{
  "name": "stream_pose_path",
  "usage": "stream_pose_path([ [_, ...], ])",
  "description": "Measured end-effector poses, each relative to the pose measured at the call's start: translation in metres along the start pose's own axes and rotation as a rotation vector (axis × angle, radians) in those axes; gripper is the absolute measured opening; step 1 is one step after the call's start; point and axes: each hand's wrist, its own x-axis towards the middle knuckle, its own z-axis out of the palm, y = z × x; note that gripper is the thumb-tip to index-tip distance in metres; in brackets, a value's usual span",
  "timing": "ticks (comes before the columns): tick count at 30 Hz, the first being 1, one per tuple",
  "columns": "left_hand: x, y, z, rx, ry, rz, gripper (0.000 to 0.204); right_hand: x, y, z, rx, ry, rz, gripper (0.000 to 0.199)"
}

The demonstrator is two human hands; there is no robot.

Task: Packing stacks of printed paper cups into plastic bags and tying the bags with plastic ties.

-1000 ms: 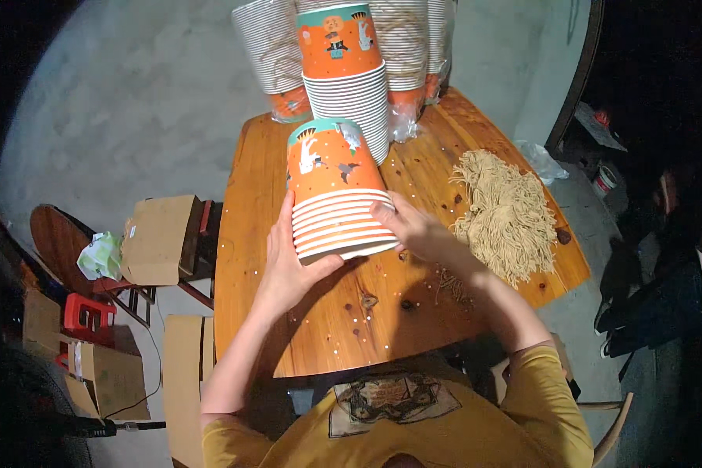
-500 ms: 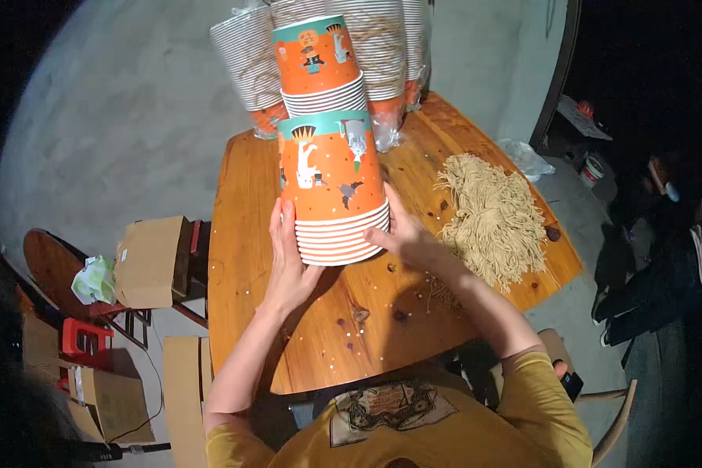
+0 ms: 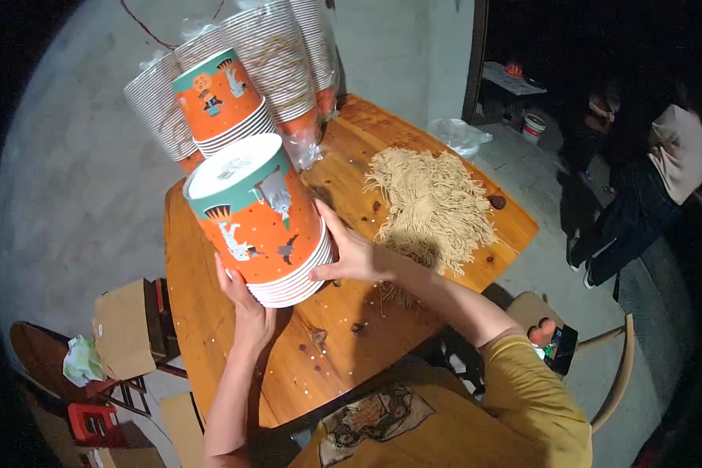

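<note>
A stack of orange and teal paper bowls [image 3: 259,222], upside down, is lifted and tilted above the wooden table [image 3: 234,366]. My left hand [image 3: 246,308] grips its lower rim edge from the left. My right hand [image 3: 351,253] presses on the rims from the right. Behind it stand more bowl stacks: an orange one [image 3: 220,105] and plastic-wrapped ones [image 3: 285,66]. A pile of pale dry noodles [image 3: 433,207] lies on the table to the right.
Crumbs dot the tabletop. Cardboard boxes [image 3: 125,327], a red stool [image 3: 93,421] and a dark chair stand at the left. A wooden chair [image 3: 600,374] is at my right, with a small packet. A person [image 3: 647,179] sits at the far right.
The bowl stack has been lifted off the table and tilted, its base now toward me. Both hands rose with it.
</note>
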Motion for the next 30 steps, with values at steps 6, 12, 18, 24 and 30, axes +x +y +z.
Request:
stream_pose_path([
  [6, -0.007, 0.005, 0.003, -0.110, -0.121, -0.074, 0.101, 0.000, 0.037, 0.010, 0.239, -0.022, -0.133, 0.111],
  [12, -0.022, -0.005, 0.007, -0.169, -0.301, -0.130, 0.124, -0.002, 0.061, 0.016, 0.342, -0.048, 0.014, 0.109],
  [18, -0.017, -0.021, 0.023, -0.318, -0.252, -0.126, 0.100, 0.005, 0.067, 0.013, 0.347, 0.013, 0.004, 0.113],
  [24, -0.020, -0.037, 0.040, -0.429, -0.183, -0.229, 0.084, 0.009, 0.073, 0.009, 0.283, 0.050, 0.015, 0.115],
  [30, -0.002, -0.025, 0.053, -0.687, -0.023, -0.404, 0.098, 0.019, 0.075, 0.001, 0.263, 0.136, 0.005, 0.109],
])
